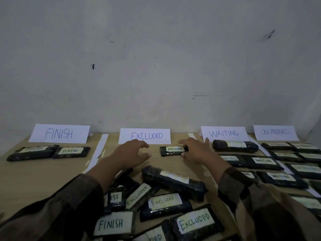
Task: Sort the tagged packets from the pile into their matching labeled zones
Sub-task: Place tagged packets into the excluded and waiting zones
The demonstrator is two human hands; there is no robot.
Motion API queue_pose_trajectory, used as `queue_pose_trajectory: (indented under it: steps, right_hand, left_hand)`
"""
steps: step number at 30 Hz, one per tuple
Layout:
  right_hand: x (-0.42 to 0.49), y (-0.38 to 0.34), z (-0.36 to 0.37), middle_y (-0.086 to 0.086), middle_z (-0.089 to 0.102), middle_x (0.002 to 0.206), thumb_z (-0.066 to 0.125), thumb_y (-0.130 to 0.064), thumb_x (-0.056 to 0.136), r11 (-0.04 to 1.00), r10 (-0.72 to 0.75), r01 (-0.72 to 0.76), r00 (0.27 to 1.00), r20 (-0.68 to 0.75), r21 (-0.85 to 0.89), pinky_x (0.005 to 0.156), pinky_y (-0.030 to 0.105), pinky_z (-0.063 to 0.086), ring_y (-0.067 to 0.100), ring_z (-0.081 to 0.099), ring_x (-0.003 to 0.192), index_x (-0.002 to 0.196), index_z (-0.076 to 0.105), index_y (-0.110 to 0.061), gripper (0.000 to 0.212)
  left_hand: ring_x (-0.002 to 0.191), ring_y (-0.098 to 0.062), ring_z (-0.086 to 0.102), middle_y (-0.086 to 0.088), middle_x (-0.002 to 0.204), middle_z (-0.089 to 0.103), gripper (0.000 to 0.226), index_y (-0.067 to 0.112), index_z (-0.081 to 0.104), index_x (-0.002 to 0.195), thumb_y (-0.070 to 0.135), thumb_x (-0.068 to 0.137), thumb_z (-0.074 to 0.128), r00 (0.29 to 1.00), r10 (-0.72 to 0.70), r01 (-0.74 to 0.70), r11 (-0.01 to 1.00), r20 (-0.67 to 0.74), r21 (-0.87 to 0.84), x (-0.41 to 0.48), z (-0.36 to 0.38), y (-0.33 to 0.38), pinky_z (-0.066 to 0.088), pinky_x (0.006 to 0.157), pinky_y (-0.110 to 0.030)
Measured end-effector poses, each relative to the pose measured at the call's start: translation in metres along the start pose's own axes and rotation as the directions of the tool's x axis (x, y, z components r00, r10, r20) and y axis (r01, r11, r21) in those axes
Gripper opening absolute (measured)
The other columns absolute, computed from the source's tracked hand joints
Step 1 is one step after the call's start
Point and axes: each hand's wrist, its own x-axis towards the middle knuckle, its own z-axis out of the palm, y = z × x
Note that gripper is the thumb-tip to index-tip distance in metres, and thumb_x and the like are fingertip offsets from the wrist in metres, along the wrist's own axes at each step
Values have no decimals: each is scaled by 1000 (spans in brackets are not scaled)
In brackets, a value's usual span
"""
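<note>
The right hand point(197, 151) pinched the EXCLUDED packet point(173, 151) by its end, setting it under the EXCLUDED sign point(144, 136) (its matching zone, probably touching the table). The left hand point(131, 153) hung open and empty.

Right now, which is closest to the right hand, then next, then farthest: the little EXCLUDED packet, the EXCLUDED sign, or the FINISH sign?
1. EXCLUDED packet: touching the right hand, just to its left.
2. EXCLUDED sign: behind and left, against the wall.
3. FINISH sign: far left.
</note>
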Motion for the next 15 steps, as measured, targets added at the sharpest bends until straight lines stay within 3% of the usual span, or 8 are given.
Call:
queue_pose_trajectory:
  steps: [7,12,15]
  right_hand:
    - [-36,-25,-22,-10,41,142,53,-43,91,984,-106,130,978,-181,124,113,48,6,13,41,130,133,41,-40,44]
    - [-89,-49,-28,-14,46,135,57,-44,89,945,-208,258,948,-240,201,115,47,-3,7,41,129,123,51,-37,36]
    - [-121,-57,-26,-14,46,135,58,-44,88,921,-281,332,928,-244,202,113,41,6,8,41,128,123,53,-36,36]
  left_hand:
    - [124,-11,46,7,133,51,40,31,51,127,46,90,54,999,25,-28,997,-45,-65,-27,-15,6,36,103,-30]
    - [126,-9,44,9,135,50,41,29,51,128,43,90,56,992,101,-107,991,-75,-81,-65,-20,15,35,106,-29]
    - [126,-10,43,10,133,50,42,30,50,129,43,89,57,987,142,-146,987,-70,-65,-89,-20,22,39,104,-33]
